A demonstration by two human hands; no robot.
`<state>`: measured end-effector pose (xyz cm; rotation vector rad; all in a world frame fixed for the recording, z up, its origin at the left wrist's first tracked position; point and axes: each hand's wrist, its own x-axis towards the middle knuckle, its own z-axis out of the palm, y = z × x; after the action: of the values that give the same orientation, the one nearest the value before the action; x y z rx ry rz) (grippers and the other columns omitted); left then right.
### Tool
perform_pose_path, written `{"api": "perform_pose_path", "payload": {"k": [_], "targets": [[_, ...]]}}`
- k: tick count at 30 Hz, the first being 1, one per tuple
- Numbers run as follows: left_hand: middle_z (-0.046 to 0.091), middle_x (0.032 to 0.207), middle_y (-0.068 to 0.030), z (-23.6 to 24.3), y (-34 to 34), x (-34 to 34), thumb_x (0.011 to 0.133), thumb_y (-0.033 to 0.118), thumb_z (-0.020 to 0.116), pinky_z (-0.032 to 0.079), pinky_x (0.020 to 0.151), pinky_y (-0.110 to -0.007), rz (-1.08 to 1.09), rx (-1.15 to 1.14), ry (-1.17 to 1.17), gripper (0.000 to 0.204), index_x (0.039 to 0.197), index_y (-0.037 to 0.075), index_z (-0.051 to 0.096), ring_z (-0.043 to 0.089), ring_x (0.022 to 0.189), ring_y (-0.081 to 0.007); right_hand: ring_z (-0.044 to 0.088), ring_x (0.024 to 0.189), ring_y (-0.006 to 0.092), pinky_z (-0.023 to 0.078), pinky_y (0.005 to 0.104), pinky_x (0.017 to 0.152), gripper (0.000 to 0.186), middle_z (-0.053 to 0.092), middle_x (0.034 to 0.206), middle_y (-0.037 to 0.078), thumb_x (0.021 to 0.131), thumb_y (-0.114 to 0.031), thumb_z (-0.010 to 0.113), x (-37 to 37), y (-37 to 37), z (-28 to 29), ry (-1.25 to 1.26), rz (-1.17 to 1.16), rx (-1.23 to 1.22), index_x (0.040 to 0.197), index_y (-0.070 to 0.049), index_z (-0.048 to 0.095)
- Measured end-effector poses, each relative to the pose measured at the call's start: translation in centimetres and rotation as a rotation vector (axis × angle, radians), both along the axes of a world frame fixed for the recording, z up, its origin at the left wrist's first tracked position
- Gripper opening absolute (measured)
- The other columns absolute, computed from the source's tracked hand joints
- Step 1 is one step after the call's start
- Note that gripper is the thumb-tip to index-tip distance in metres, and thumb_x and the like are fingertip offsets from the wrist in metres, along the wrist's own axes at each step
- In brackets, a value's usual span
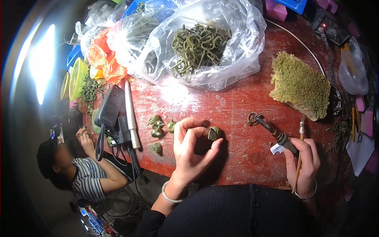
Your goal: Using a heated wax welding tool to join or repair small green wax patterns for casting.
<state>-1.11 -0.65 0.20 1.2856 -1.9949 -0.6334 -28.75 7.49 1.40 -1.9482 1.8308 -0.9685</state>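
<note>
My left hand pinches a small green wax ring piece between thumb and fingertips, just above the red table. My right hand grips a dark heated wax tool whose tip rests on another small piece, and also holds a thin brush. A few more green ring pieces lie left of my left hand.
A clear plastic bag full of green wax rings lies at the back. A yellowish-green sponge sits at the right. A black power adapter and cables lie at the left edge. Another person sits lower left.
</note>
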Motion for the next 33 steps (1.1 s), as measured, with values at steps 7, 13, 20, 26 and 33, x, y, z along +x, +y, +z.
{"api": "perform_pose_path", "payload": {"k": [7, 13, 20, 26, 33], "targets": [[0.059, 0.110, -0.0169, -0.1, 0.0, 0.3, 0.073, 0.004, 0.087, 0.052, 0.086, -0.038, -0.015, 0.007, -0.015, 0.030, 0.093, -0.003, 0.066, 0.062, 0.100, -0.0282, 0.063, 0.073, 0.0317, 0.051, 0.0388, 0.061, 0.030, 0.058, 0.090, 0.017, 0.082, 0.001, 0.076, 0.2, 0.0, 0.2, -0.009, -0.011, 0.017, 0.110, 0.004, 0.064], [0.060, 0.109, -0.0164, 0.0, -0.2, 0.4, 0.074, 0.003, 0.086, 0.052, 0.086, -0.038, -0.039, 0.026, 0.018, 0.026, 0.091, -0.003, 0.067, 0.063, 0.100, -0.0279, 0.063, 0.074, 0.0313, 0.051, 0.0389, 0.061, 0.029, 0.059, 0.091, 0.017, 0.083, 0.000, 0.076, 0.1, -0.1, 0.2, -0.011, -0.002, 0.006, 0.110, 0.005, 0.064], [0.064, 0.115, -0.0186, -0.1, 0.1, 0.8, 0.076, 0.001, 0.084, 0.052, 0.089, -0.036, -0.067, 0.107, 0.157, 0.024, 0.094, -0.002, 0.069, 0.064, 0.105, -0.0274, 0.063, 0.074, 0.0308, 0.051, 0.0386, 0.062, 0.029, 0.059, 0.091, 0.017, 0.085, 0.000, 0.075, 0.0, -0.2, 0.4, -0.046, 0.033, -0.008, 0.111, 0.005, 0.062], [0.063, 0.121, -0.0187, 0.3, 0.5, -0.3, 0.084, -0.007, 0.075, 0.048, 0.099, -0.037, -0.182, 0.376, 0.564, 0.016, 0.098, -0.004, 0.068, 0.061, 0.115, -0.0241, 0.061, 0.073, 0.0287, 0.049, 0.0369, 0.062, 0.029, 0.059, 0.090, 0.016, 0.087, -0.003, 0.075, -0.1, 0.0, 0.5, -0.082, 0.048, -0.051, 0.111, 0.004, 0.063], [0.061, 0.125, -0.0166, -0.4, 0.3, 0.3, 0.084, -0.011, 0.073, 0.049, 0.099, -0.035, -0.190, 0.446, 0.687, 0.022, 0.104, -0.005, 0.068, 0.061, 0.115, -0.0225, 0.060, 0.073, 0.0245, 0.050, 0.0350, 0.064, 0.031, 0.061, 0.090, 0.013, 0.088, -0.011, 0.078, 1.1, -0.3, 1.2, -0.201, 0.115, -0.026, 0.113, 0.002, 0.065]]}}
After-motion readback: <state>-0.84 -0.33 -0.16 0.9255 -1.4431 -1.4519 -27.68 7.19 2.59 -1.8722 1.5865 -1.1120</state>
